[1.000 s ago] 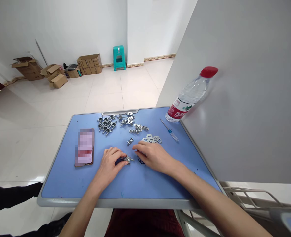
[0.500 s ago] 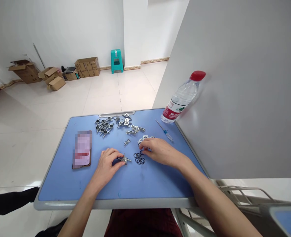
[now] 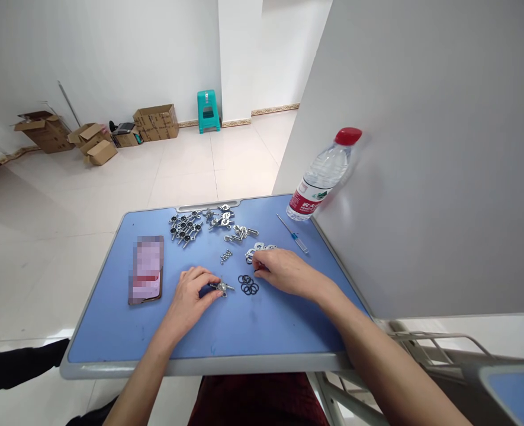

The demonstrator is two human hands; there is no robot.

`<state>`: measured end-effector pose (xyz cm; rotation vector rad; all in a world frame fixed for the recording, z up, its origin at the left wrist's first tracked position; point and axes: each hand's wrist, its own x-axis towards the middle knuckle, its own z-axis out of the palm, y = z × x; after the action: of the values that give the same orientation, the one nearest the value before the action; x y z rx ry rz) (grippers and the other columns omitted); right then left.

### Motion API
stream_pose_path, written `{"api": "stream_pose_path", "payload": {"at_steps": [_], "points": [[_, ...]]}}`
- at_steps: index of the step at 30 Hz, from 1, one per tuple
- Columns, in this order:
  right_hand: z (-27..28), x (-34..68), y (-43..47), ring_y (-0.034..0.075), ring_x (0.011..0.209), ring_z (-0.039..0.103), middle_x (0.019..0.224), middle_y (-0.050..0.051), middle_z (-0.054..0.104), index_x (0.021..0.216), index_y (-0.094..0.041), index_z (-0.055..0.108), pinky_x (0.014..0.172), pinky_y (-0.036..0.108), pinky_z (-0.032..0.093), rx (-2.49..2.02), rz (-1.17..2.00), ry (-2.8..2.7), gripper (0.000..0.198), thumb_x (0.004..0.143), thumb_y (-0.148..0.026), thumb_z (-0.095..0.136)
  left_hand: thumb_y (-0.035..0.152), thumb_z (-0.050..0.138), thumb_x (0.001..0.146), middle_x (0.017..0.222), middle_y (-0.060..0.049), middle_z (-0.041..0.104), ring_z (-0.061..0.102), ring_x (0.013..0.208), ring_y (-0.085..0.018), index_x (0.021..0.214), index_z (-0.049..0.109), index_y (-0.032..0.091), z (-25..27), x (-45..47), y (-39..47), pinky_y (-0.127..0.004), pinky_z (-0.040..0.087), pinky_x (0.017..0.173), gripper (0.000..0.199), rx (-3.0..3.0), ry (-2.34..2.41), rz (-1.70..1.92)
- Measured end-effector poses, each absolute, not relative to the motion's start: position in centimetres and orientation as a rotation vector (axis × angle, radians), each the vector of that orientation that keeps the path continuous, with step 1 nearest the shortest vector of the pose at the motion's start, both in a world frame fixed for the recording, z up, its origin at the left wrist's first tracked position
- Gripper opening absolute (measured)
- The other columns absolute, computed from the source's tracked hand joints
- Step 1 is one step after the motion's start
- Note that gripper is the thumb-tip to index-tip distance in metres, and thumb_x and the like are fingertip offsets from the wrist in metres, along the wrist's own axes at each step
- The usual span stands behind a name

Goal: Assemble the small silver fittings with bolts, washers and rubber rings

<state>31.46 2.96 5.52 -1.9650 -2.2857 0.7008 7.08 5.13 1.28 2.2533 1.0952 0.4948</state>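
My left hand [image 3: 195,297] is closed on a small silver metal fitting [image 3: 222,286] with thin arms, held between thumb and fingertips just above the blue table top. To its right lies a small pile of black rubber rings [image 3: 248,288]. My right hand [image 3: 277,267] is closed in a pinch beside that pile, a dark bit of a black rubber ring showing at the fingertips; most of it is hidden. Flat silver metal plates [image 3: 259,246] lie behind the right fingers, partly covered by them. A cluster of tiny metal pieces [image 3: 226,256] sits between and beyond both hands.
Farther back are metal fittings with black discs [image 3: 184,227], more silver fittings [image 3: 221,220] and metal loops [image 3: 242,233]. A phone [image 3: 147,269] lies left; a screwdriver [image 3: 293,235] and water bottle [image 3: 321,177] stand right, near a grey panel [image 3: 421,177].
The right fingers have drawn together, and the ring at their tips has come away from the pile. My left hand keeps its hold on the fitting. The view has shifted slightly.
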Motion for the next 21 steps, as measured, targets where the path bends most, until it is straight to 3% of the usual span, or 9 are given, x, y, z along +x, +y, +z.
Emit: {"api": "stream_pose_path", "payload": {"at_steps": [8,14,21], "points": [[5.8,32.3,2.7,0.015,0.064,0.055,0.069,0.000,0.064,0.066,-0.019,0.063,0.056,0.025,0.035,-1.780,0.858,-2.049,0.014,0.080,-0.015,0.059,0.027,0.065,0.086,0.101,-0.001,0.066,0.058,0.095,-0.022,0.095,0.067,0.025,1.3,7.1,5.1,-0.038,0.043,0.086,0.010,2.240,1.102,0.526],[5.1,30.9,3.0,0.013,0.062,0.054,0.068,-0.001,0.064,0.072,-0.017,0.066,0.059,0.025,0.040,-1.654,1.034,-1.739,0.015,0.081,-0.021,0.056,0.029,0.065,0.086,0.101,-0.002,0.066,0.058,0.096,-0.022,0.099,0.068,0.025,1.8,7.1,4.9,-0.039,0.044,0.087,0.013,2.181,1.115,0.520],[2.8,28.1,3.5,0.014,0.069,0.059,0.076,0.002,0.068,0.083,-0.017,0.065,0.065,0.025,0.040,-1.570,0.615,-1.981,0.010,0.087,-0.012,0.057,0.023,0.064,0.086,0.101,-0.002,0.066,0.058,0.095,-0.021,0.096,0.067,0.024,1.5,7.2,4.9,-0.039,0.042,0.086,0.010,2.223,1.113,0.512]]}}
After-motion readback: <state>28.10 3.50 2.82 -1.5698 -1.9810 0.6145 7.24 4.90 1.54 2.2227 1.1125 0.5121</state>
